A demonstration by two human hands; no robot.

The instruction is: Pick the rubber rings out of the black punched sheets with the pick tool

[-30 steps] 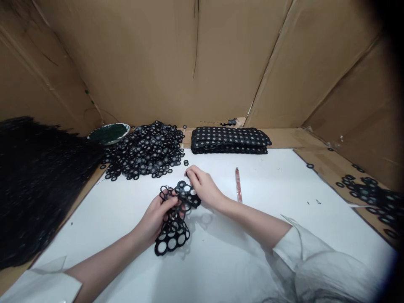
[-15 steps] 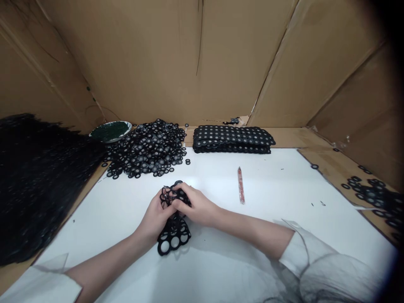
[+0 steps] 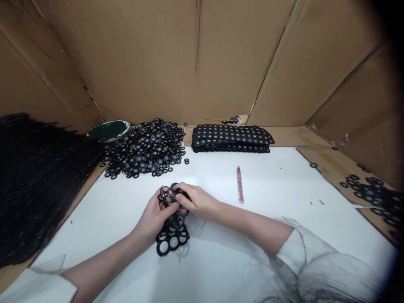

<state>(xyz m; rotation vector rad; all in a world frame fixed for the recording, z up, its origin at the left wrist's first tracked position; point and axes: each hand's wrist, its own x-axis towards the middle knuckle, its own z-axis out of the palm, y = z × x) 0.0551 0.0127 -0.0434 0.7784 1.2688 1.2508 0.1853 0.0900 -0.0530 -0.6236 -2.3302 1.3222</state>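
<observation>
Both hands grip a black sheet of joined rings [image 3: 173,242] above the white board. My left hand [image 3: 158,212] is closed around its left side, thumb across the front. My right hand [image 3: 195,201] pinches the upper right part, its fingers bent over the rings. The sheet's lower end hangs down below the hands, showing a row of large round holes. Its upper part is bunched up and partly hidden by the fingers. I cannot make out whether a small loose ring is between the fingertips.
Behind the hands lies a heap of small black rings [image 3: 148,147], beside a dish of dark green bits [image 3: 109,130]. Stacked ring sheets [image 3: 232,136] lie at the back. A red pen-shaped tool [image 3: 240,185] rests right of centre. Black strands [image 3: 41,185] fill the left; more rings [image 3: 372,189] lie right.
The hands stay nearly in place with the sheet still held. My right hand's fingers have shifted slightly on the rings. The whole view has moved a little.
</observation>
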